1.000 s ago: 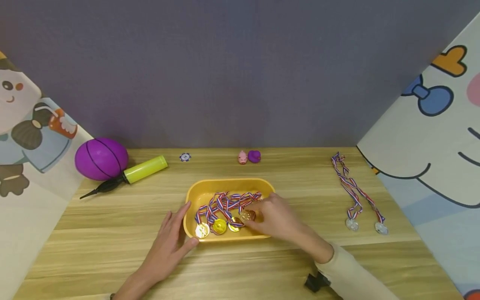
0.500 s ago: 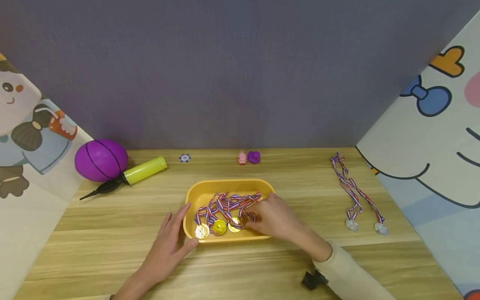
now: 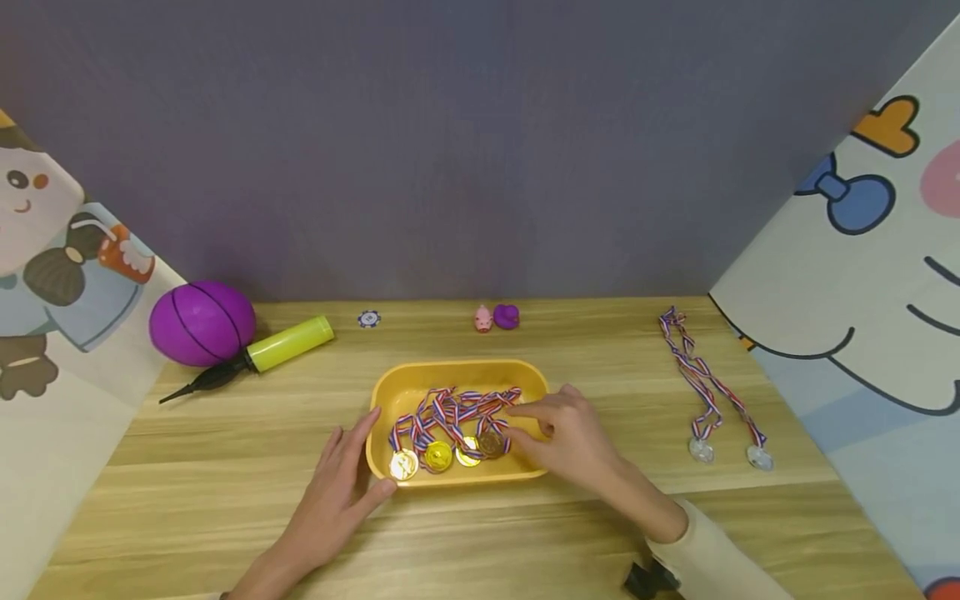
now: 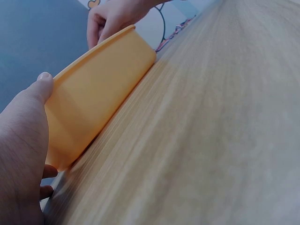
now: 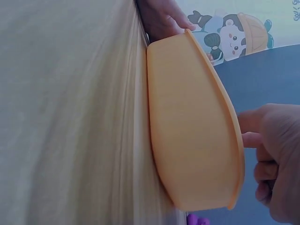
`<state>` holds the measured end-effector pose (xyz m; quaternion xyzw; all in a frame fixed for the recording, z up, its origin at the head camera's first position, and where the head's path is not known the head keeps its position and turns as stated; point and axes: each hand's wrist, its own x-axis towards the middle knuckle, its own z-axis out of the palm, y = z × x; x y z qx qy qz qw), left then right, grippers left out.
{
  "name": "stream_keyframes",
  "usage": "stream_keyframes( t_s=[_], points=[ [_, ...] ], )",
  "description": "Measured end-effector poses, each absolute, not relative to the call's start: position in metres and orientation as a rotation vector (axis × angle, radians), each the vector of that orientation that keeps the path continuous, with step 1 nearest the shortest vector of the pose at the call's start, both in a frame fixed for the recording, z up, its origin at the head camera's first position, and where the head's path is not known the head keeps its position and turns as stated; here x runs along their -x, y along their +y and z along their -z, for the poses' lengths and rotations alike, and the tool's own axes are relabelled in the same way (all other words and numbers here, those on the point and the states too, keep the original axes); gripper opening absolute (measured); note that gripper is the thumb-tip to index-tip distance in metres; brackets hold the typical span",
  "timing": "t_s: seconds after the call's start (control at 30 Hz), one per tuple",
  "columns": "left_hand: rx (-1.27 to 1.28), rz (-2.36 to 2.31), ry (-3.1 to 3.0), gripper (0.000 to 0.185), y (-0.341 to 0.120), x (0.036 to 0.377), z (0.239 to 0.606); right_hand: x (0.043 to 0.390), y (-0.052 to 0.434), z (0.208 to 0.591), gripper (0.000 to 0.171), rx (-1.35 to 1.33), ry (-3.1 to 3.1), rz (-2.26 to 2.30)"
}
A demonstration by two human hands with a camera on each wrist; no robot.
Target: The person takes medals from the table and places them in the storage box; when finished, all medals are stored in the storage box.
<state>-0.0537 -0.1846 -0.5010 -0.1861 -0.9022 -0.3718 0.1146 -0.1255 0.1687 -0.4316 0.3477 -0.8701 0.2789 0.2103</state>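
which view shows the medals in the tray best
The head view: the medals lie in plain sight inside the tray, ribbons tangled above them. Both wrist views show only the tray's outer wall, so the medals are hidden.

Purple ball [image 3: 202,322] touching yellow pump [image 3: 258,357], far left. Poker chip [image 3: 368,318], pink pig [image 3: 483,318], purple duck [image 3: 507,316] along back edge. Two silver medals [image 3: 731,454] right.

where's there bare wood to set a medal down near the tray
Bare wood lies between the yellow tray and the two silver medals, past the right hand; also along the near edge. The tray itself is crowded with gold medals; its left side is taken by the left hand.
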Motion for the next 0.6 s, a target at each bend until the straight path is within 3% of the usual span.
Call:
stream_keyframes(
  t_s=[0.6],
  points=[
    [0.545, 1.085, -2.649, 0.093, -0.185, 0.053, 0.500, 0.116, 0.256, 0.456, 0.029, -0.480, -2.417, -0.962]
  ],
)
